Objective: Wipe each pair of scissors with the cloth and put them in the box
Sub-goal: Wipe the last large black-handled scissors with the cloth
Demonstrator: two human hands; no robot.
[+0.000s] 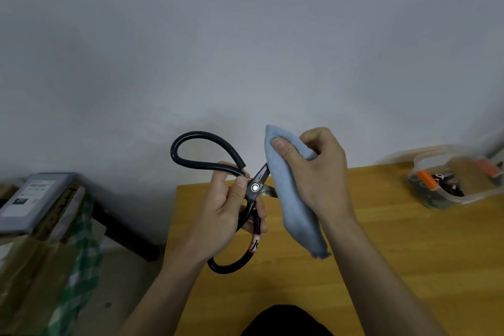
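The left hand (226,207) grips a pair of black scissors (246,200) near the pivot, fingers curled round the lower handle, thumb beside the rivet. The scissors are held in the air above the near left part of the table (381,267), blades pointing right. The right hand (316,172) pinches a blue cloth (289,194) folded over the blades, which are mostly hidden inside it. Step in hand, by my judgement: wiping the blades. To do it well, draw the cloth from pivot to tip, keeping fingers off the cutting edges. The clear box (461,199) sits at the far right, well apart, already holding several pairs.
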